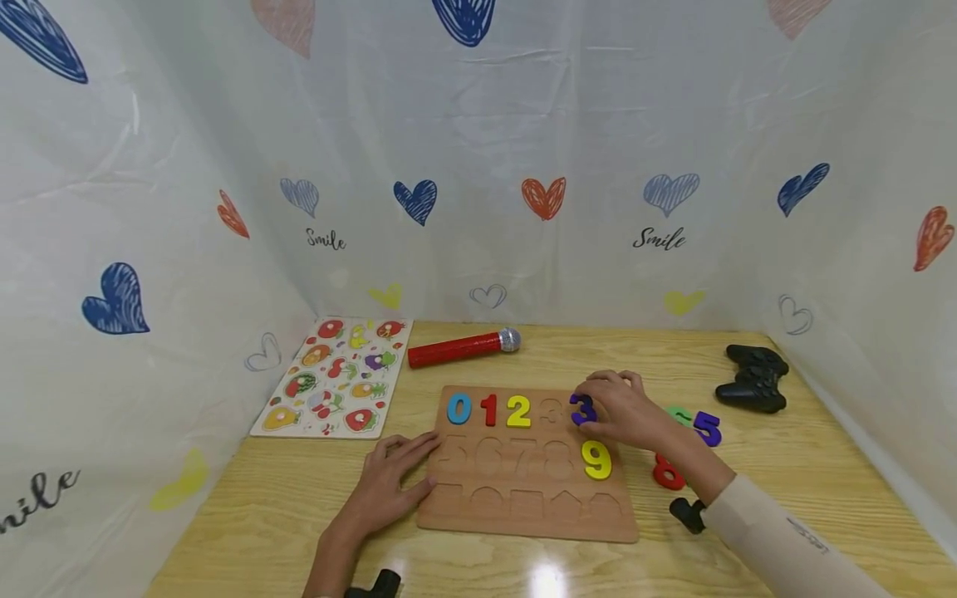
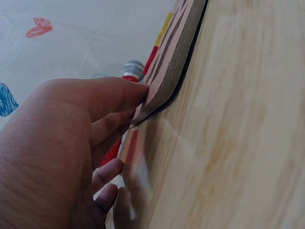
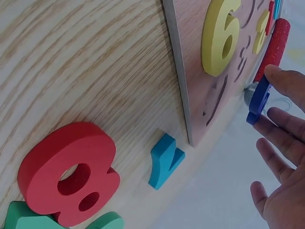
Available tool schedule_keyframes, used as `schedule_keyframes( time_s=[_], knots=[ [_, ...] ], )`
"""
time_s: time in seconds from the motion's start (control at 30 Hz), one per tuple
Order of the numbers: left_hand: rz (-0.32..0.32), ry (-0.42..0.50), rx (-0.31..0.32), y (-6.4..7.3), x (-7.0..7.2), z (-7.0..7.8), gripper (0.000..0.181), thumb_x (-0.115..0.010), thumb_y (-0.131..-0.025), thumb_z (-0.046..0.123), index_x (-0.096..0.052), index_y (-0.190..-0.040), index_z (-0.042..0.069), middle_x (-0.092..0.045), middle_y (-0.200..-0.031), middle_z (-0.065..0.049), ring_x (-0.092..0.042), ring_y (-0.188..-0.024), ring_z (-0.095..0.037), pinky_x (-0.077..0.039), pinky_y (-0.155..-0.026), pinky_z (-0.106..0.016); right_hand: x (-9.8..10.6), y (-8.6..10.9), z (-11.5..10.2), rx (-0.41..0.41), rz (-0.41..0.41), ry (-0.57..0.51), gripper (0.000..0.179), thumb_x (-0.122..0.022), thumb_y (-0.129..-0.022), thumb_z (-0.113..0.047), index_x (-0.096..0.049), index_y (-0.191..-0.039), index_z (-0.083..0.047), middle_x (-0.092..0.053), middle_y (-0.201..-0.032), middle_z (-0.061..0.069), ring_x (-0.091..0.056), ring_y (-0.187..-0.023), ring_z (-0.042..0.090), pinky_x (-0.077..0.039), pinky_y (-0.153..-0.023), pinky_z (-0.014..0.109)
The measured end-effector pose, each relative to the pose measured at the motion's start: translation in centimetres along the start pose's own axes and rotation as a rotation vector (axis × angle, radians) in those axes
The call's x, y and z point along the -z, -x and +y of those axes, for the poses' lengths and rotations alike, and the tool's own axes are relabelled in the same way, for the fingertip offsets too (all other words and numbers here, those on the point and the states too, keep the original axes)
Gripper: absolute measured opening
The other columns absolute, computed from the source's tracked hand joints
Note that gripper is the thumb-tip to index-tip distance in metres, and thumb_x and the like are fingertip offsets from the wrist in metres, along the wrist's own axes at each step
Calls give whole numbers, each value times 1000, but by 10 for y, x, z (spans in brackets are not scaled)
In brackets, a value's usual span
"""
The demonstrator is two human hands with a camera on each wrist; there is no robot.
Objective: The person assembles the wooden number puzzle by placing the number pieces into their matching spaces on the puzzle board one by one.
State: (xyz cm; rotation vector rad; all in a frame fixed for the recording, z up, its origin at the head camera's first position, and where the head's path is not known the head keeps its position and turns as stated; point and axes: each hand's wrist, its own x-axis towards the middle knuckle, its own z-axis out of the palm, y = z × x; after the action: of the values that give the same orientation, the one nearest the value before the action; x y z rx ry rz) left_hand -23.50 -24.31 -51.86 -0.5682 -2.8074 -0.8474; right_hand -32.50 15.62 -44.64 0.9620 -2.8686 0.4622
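— Wood-grain table (image 1: pixel 822 490), near edge first: state the left-hand grip.

— Left hand (image 1: pixel 389 488): fingers spread, tips touching the left edge of the puzzle board (image 1: pixel 523 527); no pinch. Judgement: light, steady pressure there should stop the board sliding.

— Next, the right side?

— Red 8 (image 3: pixel 102 164): on the table, off the board's right edge. Yellow 9 (image 3: pixel 213 43): on the board, along that edge. Beyond it, the right hand (image 1: pixel 628 413) pinches the purple 3 (image 3: pixel 259 101) between thumb and fingertip, near the board's far right corner. An empty 3 outline (image 1: pixel 552 411) lies just left.

— Recommended handling?

— Judgement: grip by the rim, face level, curves turned as in the outline. Lower flat; press only once aligned. Do not drag, and avoid knocking the 9.

— Farther off?

— Game controller (image 1: pixel 753 379): near the table's far right corner. Fruit board (image 1: pixel 332 378): far left corner. Red microphone (image 1: pixel 458 349): far edge. Behind: heart-printed sheeting (image 1: pixel 478 108).
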Motion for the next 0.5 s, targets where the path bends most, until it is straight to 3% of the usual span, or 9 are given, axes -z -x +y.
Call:
schedule_keyframes(
  time_s=[0.5],
  knots=[
    [-20, 1, 21, -1, 1, 1, 54, -67, -94, 40, -57, -144, 24, -48, -151, 9, -38, -128, -25, -29, -98, -57, -7, -9, -3, 17, -15, -9, 44, -83, -83, -25, -69, -122, -8, -67, -120, 7, -45, -127, 37, -21, -98, 64]
  ],
)
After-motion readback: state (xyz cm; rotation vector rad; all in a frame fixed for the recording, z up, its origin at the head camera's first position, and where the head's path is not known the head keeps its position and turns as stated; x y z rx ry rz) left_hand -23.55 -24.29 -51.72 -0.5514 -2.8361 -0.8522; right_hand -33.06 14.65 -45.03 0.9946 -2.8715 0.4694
